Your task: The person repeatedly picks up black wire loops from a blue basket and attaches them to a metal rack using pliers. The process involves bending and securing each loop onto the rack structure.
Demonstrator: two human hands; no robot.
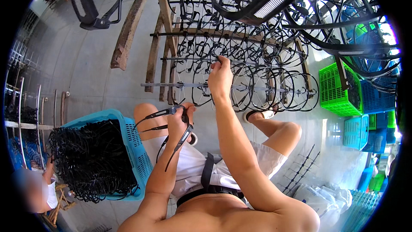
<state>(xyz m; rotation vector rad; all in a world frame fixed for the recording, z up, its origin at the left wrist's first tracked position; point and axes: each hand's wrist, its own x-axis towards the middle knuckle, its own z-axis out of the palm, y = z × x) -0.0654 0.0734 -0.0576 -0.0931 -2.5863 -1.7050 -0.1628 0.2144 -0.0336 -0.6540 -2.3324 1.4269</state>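
Several black glasses frames (163, 112) are gripped in my left hand (177, 124), in front of my lap, with their thin temples sticking out to the left and downward. My right hand (220, 80) reaches forward over the rack, its fingers pinched on a small black piece that looks like part of a glasses frame (219, 59). Beneath and beyond that hand, rows of black frames hang from metal rods (165, 85) with wire hooks. Clutter behind the fingers hides whether the pinched piece touches a hook.
Left of my legs stands a blue basket (136, 139) heaped with black frames (92, 159). Wooden beams (128, 32) support the rods. Green (339, 88) and blue crates (355, 132) are stacked at the right, near a plastic bag (328, 202). Another person (38, 191) is at far left.
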